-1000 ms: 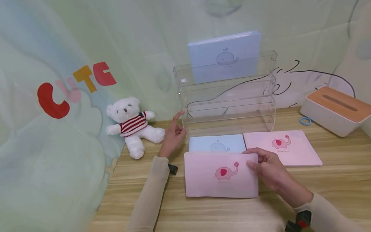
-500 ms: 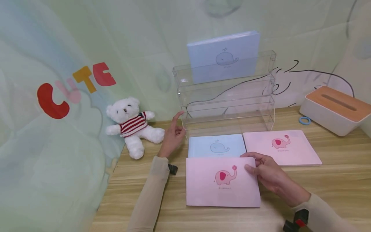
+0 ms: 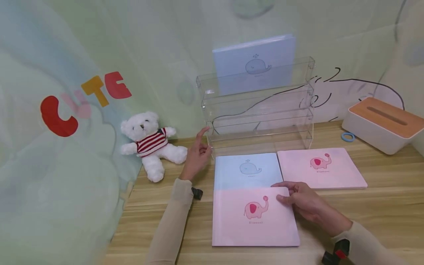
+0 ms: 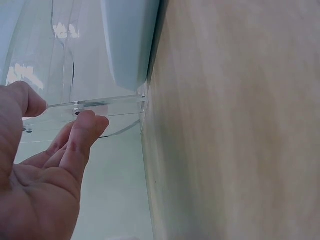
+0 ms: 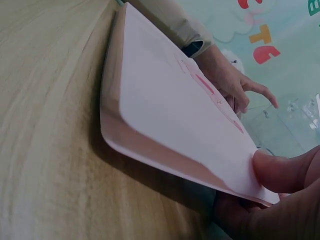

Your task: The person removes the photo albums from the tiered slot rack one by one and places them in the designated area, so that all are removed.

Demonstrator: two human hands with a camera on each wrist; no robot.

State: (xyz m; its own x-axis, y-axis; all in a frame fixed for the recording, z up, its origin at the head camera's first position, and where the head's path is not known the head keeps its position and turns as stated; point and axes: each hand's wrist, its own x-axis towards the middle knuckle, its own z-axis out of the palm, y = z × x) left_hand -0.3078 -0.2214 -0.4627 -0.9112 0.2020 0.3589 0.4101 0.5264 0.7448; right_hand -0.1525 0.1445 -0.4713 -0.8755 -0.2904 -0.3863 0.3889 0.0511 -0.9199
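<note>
A pink notebook (image 3: 232,232) with an elephant on its cover is pinched at its upper right corner by my right hand (image 3: 306,204), thumb on top and fingers beneath. The right wrist view shows this notebook (image 5: 170,110) tilted close over the table. It overlaps the lower part of a blue whale notebook (image 3: 228,173) lying in front of a clear acrylic tiered rack (image 3: 255,127). My left hand (image 3: 196,158) holds the rack's left side panel; in the left wrist view, thumb and fingers lie on either side of that panel (image 4: 120,105).
Another pink elephant notebook (image 3: 341,175) lies to the right. Blue whale notebooks (image 3: 232,66) stand in the rack's top tier. A white teddy bear (image 3: 142,125) sits left; a tissue box (image 3: 371,129) and a blue ring (image 3: 347,137) are at the right on the wooden table (image 3: 145,221).
My right hand has drawn the pink notebook toward the front edge and lowered it, showing more of the blue notebook behind it. My left hand stays at the rack.
</note>
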